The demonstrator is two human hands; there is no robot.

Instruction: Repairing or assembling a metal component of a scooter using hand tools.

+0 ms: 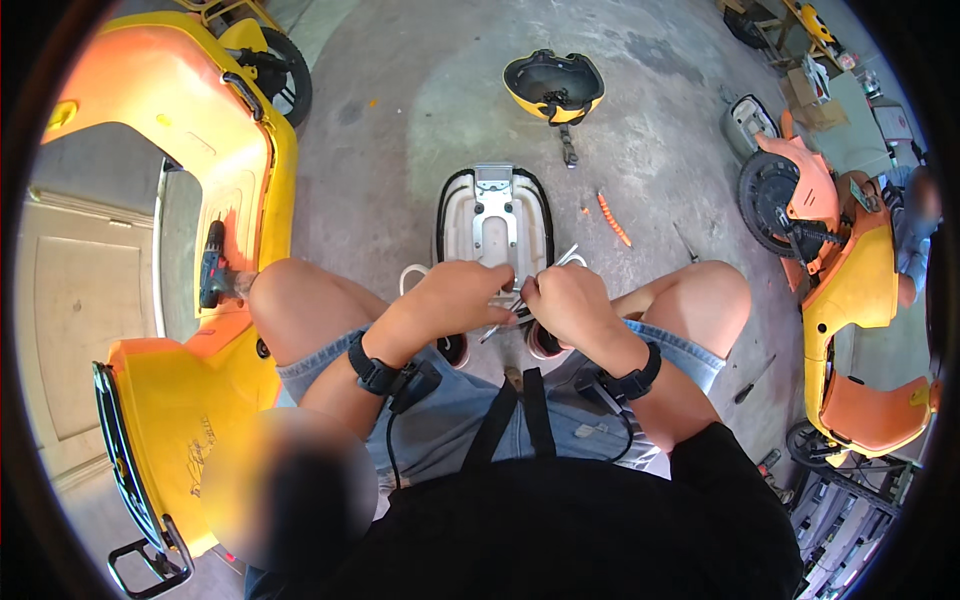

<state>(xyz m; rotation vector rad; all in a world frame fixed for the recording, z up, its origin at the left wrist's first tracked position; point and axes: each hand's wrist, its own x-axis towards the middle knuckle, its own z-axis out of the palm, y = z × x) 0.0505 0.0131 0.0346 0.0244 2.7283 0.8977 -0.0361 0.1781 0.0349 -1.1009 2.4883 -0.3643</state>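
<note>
My left hand and my right hand are close together between my knees, fingers bent in a pinch. A thin pale cable loops out beside the left hand, and loose ends stick up beyond the right one. Both hands appear closed on this cable at the middle; the fingers hide exactly where. Just beyond and partly under the hands lies a white plastic shell with a black rim, a metal plate and a latch-like piece at its far end.
Ahead lies a yellow-and-black bucket-like shell with a strap. An orange spiral stick and a screwdriver are on the floor at right. A yellow scooter at left carries a drill. Another scooter and a person are at right.
</note>
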